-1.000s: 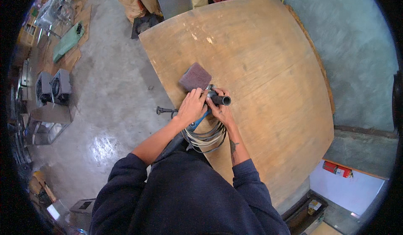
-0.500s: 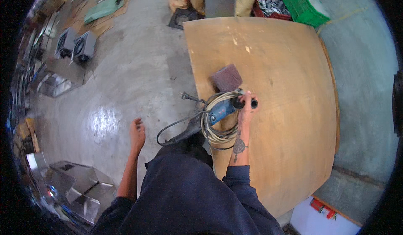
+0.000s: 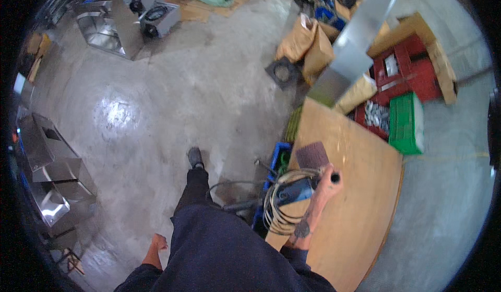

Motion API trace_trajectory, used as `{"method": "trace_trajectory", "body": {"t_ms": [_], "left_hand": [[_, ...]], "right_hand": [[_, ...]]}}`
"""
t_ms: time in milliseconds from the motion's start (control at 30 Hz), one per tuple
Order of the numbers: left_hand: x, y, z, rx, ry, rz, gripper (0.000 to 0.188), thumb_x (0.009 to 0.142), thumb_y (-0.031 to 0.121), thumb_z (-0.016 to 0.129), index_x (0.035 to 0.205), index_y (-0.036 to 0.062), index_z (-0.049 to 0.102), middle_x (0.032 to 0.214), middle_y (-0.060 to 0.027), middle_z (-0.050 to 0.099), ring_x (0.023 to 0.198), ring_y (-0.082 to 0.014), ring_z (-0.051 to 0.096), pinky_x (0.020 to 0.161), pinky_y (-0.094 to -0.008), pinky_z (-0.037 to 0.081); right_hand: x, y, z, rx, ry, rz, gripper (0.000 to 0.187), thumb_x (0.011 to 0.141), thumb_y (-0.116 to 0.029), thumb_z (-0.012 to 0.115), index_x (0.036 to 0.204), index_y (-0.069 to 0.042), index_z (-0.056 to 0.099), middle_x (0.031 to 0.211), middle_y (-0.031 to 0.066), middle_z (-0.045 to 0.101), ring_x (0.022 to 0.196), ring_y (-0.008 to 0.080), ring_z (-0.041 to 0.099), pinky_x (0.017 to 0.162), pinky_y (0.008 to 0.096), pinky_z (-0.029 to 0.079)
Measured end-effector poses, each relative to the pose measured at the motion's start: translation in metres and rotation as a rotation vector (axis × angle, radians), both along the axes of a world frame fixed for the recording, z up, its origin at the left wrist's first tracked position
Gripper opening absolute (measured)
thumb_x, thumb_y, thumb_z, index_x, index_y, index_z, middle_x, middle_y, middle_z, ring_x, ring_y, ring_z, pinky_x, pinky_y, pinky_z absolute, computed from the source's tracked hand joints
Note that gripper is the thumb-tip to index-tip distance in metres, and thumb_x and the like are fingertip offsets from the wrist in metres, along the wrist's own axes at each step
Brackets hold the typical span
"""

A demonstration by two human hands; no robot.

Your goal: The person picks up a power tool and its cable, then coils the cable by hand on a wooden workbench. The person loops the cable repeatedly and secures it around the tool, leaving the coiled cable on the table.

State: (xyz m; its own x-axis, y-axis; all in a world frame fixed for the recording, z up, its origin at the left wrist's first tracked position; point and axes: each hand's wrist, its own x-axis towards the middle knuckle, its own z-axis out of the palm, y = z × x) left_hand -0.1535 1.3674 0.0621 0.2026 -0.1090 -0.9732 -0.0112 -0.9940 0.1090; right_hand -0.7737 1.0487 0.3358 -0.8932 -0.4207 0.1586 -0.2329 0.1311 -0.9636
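Note:
My right hand (image 3: 329, 181) is closed round the black handle of a blue drum sander (image 3: 296, 190), carried above the wooden board. At its far end sits a maroon abrasive drum (image 3: 312, 155). Coils of pale cable (image 3: 277, 200) hang round the tool's body, and a dark stretch of the cord trails left over the floor. Low by my left side, my left hand (image 3: 159, 241) hangs with loosely bent fingers and nothing in it. Only the dark end of the handle shows past my right fist.
The wooden tabletop (image 3: 360, 208) lies at my right, with a blue crate (image 3: 281, 153) beside its left edge. Beyond it stand a metal sheet (image 3: 344, 65), paper sacks (image 3: 297, 41), red crates (image 3: 417, 73) and a green crate (image 3: 404, 125). Sheet-metal housings (image 3: 57, 169) sit at left.
My view has swung leftward, and the tabletop now appears farther right and turned. The drum sander stays in my right hand. My left hand has dropped lower, and my foot shows stepping forward.

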Motion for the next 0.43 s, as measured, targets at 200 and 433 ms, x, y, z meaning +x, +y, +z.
{"method": "trace_trajectory", "body": {"t_ms": [200, 433], "left_hand": [[0.015, -0.177, -0.032, -0.46, 0.013, -1.36, 0.018, 0.086, 0.022, 0.072, 0.094, 0.0057, 0.073, 0.09, -0.0072, 0.075, 0.082, -0.0192, 0.073, 0.072, -0.0375, 0.059], [0.062, -0.561, -0.065, -0.777, -0.471, -0.425, 0.024, 0.094, 0.024, 0.063, 0.105, 0.0032, 0.068, 0.094, -0.0187, 0.075, 0.085, -0.0328, 0.074, 0.075, -0.0441, 0.056]], "right_hand": [[0.061, -0.131, 0.032, -0.061, 0.022, 0.016, 0.028, 0.098, -0.016, 0.069, 0.075, -0.007, 0.055, 0.064, -0.0021, 0.052, 0.058, 0.0077, 0.048, 0.052, 0.0264, 0.036], [0.053, -0.304, 0.003, -0.141, -0.207, 0.17, 0.028, 0.096, -0.024, 0.074, 0.104, -0.004, 0.056, 0.098, 0.0099, 0.061, 0.075, 0.0138, 0.056, 0.063, 0.0305, 0.049]]}}
